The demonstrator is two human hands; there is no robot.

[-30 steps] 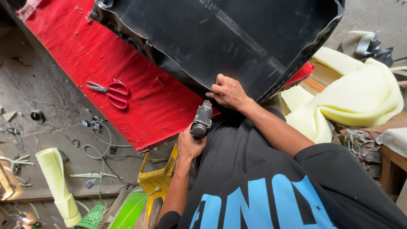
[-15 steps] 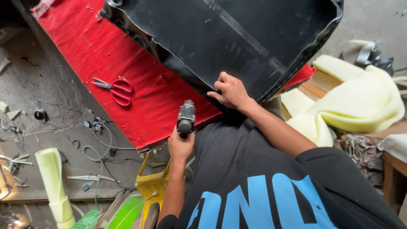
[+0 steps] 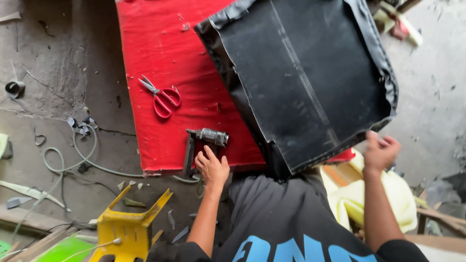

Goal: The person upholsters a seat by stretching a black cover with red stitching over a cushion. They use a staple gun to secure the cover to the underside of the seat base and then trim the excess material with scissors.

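A large black upholstered panel (image 3: pixel 301 77) lies tilted over a red cloth-covered board (image 3: pixel 160 53). A dark pneumatic staple gun (image 3: pixel 203 140) lies on the red board near its front edge. My left hand (image 3: pixel 212 168) rests just below it, fingertips touching the handle, fingers loose. My right hand (image 3: pixel 381 151) hovers at the panel's near right corner with fingers curled apart, holding nothing; it looks blurred. Red-handled scissors (image 3: pixel 162 99) lie on the red board to the left of the panel.
A grey air hose (image 3: pixel 73 160) loops over the dusty concrete floor on the left. A yellow metal stool (image 3: pixel 128 228) stands at the bottom left beside a green piece (image 3: pixel 63 247). Pale yellow foam (image 3: pixel 354 199) lies under my right forearm. Scraps litter the floor.
My left hand has set the staple gun down on the red board and loosened its grip. My right hand has slid off the panel's top to its right corner. The view shifted.
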